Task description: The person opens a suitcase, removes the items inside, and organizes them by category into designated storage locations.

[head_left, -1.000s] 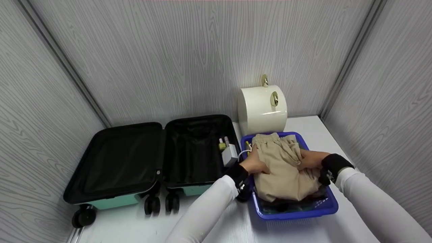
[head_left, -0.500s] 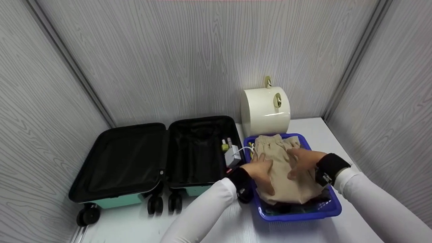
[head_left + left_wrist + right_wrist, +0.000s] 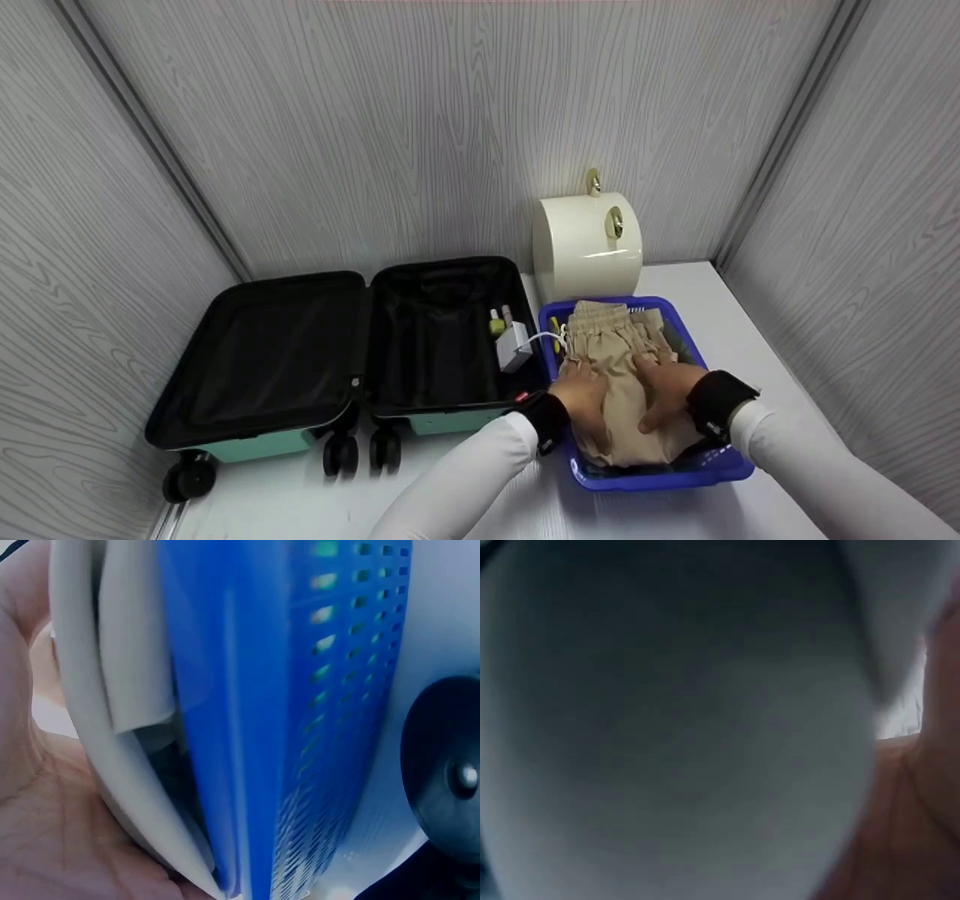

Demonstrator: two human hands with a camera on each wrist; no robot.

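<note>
A folded beige garment (image 3: 615, 345) with an elastic waistband lies in a blue plastic basket (image 3: 645, 480). My left hand (image 3: 583, 390) grips its left side and my right hand (image 3: 664, 384) grips its right side, thumbs toward me, the two hands close together. In the left wrist view my left palm (image 3: 45, 825) lies against a pale fold of the garment (image 3: 127, 652), beside the perforated wall of the basket (image 3: 247, 727). The right wrist view is filled by blurred fabric (image 3: 675, 727), with my right palm (image 3: 922, 802) at the edge. The fingertips are hidden.
An open mint-green suitcase (image 3: 262, 360) with black lining lies left of the basket, holding a white charger (image 3: 512, 349) and small bottles (image 3: 496, 322). A cream round case (image 3: 586, 244) stands behind the basket. Grey walls close in on three sides. Darker clothes lie under the garment.
Both hands have moved from the garment's outer edges toward its middle and nearer to me. The garment is now bunched narrower between them.
</note>
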